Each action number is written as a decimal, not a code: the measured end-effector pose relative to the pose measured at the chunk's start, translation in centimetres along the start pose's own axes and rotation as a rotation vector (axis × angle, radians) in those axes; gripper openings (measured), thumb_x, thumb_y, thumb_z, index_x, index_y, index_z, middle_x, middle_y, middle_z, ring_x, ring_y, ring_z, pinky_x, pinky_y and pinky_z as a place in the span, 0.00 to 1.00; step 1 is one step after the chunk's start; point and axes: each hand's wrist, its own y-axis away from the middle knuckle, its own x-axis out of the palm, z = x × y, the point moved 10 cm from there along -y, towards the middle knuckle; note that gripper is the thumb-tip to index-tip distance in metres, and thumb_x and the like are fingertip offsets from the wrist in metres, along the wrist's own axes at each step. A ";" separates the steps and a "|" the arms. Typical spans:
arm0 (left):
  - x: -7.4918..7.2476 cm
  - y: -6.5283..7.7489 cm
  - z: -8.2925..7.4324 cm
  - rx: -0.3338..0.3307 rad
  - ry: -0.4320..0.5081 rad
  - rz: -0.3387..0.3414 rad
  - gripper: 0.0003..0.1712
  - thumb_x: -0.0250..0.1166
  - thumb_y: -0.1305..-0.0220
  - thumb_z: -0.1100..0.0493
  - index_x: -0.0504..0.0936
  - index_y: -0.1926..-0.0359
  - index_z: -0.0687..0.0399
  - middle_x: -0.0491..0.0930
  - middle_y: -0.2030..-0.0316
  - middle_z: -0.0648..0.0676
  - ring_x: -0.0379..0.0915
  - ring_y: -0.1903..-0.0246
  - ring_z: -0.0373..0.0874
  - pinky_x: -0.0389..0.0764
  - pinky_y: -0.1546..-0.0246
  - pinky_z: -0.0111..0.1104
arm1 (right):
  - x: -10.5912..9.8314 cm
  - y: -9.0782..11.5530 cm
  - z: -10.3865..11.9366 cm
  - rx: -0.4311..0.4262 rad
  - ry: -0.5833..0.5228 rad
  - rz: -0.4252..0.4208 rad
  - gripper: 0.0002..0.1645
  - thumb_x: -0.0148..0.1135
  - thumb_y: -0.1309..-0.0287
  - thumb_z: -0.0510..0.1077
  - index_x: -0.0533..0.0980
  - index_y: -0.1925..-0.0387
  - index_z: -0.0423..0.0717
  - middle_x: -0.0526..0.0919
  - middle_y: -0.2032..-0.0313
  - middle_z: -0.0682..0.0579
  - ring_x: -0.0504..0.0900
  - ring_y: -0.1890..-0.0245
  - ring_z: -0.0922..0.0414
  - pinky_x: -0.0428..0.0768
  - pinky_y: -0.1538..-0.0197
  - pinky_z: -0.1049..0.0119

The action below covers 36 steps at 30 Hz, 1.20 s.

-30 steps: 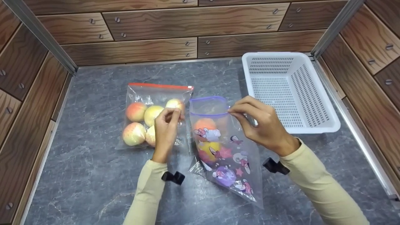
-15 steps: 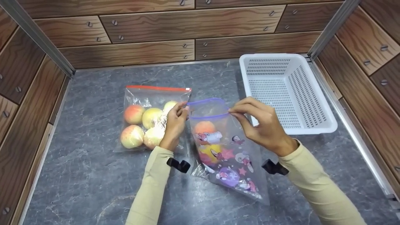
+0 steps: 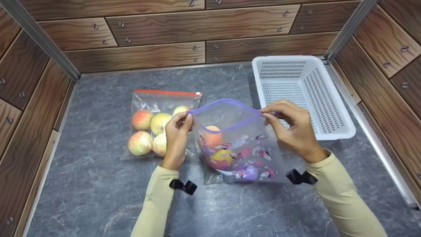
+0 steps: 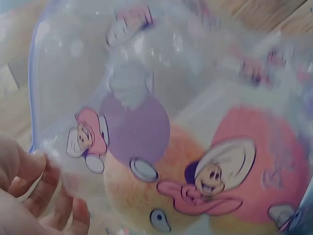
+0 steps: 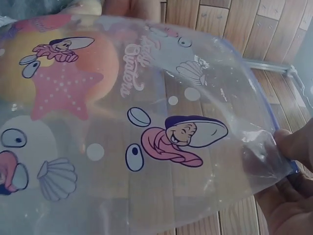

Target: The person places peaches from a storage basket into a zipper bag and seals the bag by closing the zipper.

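Note:
A clear zip bag with a purple rim and pink cartoon prints stands between the two hands, its mouth spread apart. My left hand pinches the left end of the rim between thumb and fingers. At the opposite end, my right hand pinches the rim's right corner. Inside the bag lie an orange-red fruit and a yellow-and-red fruit. Through the printed plastic, the left wrist view shows a speckled peach-like fruit close to the left fingers.
Left of the printed bag lies a red-zip clear bag with several red-and-yellow fruits, partly behind the left hand. A white perforated basket stands at the back right, close behind the right hand. Wood-patterned walls surround the grey marbled tabletop.
My left hand has come to the printed bag and taken hold of its rim. The right hand has moved to the right, and the bag's mouth has widened.

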 end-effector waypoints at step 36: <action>-3.9 4.6 -8.2 0.540 -0.350 -0.074 0.03 0.65 0.34 0.72 0.84 0.61 0.70 0.85 0.68 0.59 0.80 0.66 0.43 0.81 0.57 0.31 | -3.4 1.7 -3.5 -0.041 0.125 -0.142 0.10 0.69 0.55 0.17 0.82 0.69 0.27 0.83 0.73 0.39 0.78 0.71 0.62 0.78 0.63 0.77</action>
